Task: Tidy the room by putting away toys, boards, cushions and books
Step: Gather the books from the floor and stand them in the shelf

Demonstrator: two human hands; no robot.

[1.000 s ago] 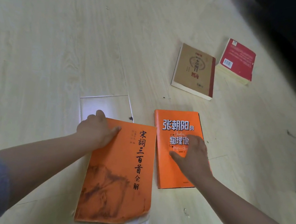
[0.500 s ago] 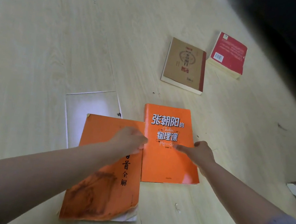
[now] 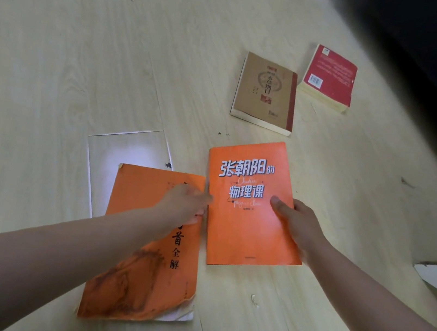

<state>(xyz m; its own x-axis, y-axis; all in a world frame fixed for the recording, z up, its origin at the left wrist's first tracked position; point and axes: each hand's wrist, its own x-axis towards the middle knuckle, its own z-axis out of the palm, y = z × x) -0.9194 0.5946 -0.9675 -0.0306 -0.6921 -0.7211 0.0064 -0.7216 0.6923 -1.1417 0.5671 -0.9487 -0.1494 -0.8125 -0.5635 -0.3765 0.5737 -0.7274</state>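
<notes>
While the left hand (image 3: 185, 206) curls its fingers onto the left edge of the bright orange paperback with the white block title (image 3: 244, 226), the right hand (image 3: 297, 226) clamps the opposite edge, thumb flat on the cover and fingers hidden beneath. I cannot tell whether the book is touching the pale wooden plank floor (image 3: 87, 44). Just beside it at 9 o'clock, under the left wrist, lies a larger, worn orange paperback with an ink landscape (image 3: 136, 281); at 12 o'clock rests a brown card-covered book (image 3: 266, 92), and at 1 o'clock a thick red paperback (image 3: 330, 77), barcode up.
</notes>
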